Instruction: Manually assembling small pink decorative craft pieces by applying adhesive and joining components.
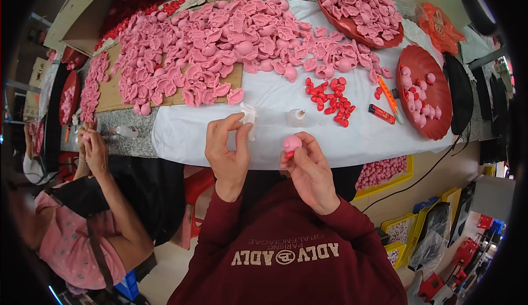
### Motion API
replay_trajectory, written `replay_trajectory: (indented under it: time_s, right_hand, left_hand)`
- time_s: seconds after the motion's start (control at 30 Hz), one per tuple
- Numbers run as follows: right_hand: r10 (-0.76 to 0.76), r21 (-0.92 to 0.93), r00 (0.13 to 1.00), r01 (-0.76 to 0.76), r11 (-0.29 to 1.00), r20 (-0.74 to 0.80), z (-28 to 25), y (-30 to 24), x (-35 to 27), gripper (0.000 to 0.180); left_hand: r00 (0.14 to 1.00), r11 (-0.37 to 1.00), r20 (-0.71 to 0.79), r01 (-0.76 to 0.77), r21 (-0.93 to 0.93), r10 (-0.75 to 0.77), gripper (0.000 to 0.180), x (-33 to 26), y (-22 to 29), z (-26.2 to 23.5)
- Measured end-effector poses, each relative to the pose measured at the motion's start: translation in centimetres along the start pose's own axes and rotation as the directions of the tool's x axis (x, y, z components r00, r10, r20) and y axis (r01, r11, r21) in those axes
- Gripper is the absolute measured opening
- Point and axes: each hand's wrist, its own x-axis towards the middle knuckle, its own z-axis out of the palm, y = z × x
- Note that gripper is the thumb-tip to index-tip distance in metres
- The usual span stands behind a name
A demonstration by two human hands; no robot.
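Note:
My right hand point(313, 176) grips a round pink plastic piece point(291, 143) with its thumb and fingers. A small red piece point(289, 155) sits against the underside of the pink one. To its left, my left hand point(227, 154) is raised, with a crumpled white tissue point(249, 119) at the tips of its thumb and forefinger. Just beyond both hands stands a small white squeeze bottle point(296, 118) with a thin tip. Small glossy red pieces point(333, 99) lie loose on the white cloth point(192, 134) farther back.
A broad heap of pink shell pieces point(187, 52) covers the far table. Red dishes hold more pink shells point(363, 8) and pink balls point(421, 99); the right dish's rim point(440, 126) is scalloped. An orange knife point(388, 95) and red lighter point(381, 114) lie nearby. A co-worker point(82, 228) sits left.

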Motion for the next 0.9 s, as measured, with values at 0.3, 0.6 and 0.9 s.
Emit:
replay_trajectory:
  time_s: [0.3,0.6,0.9]
  right_hand:
    - [0.011,-0.032,0.994,-0.008,0.999,0.113,1.0,0.1,0.5,0.03]
    - [0.1,-0.011,0.991,-0.099,0.995,0.085,1.2,1.2,1.5,0.031]
    - [0.088,-0.094,0.992,-0.08,0.992,0.085,1.4,0.8,0.8,0.036]
  left_hand:
    - [0.93,0.878,0.275,0.332,-0.346,-0.243,0.013,-0.9,-0.6,-0.8]
    - [0.936,0.935,0.269,0.287,-0.211,-0.226,0.027,-0.7,-0.5,-2.3]
    - [0.861,0.825,0.509,0.279,-0.492,0.012,0.043,-1.8,-1.1,-1.8]
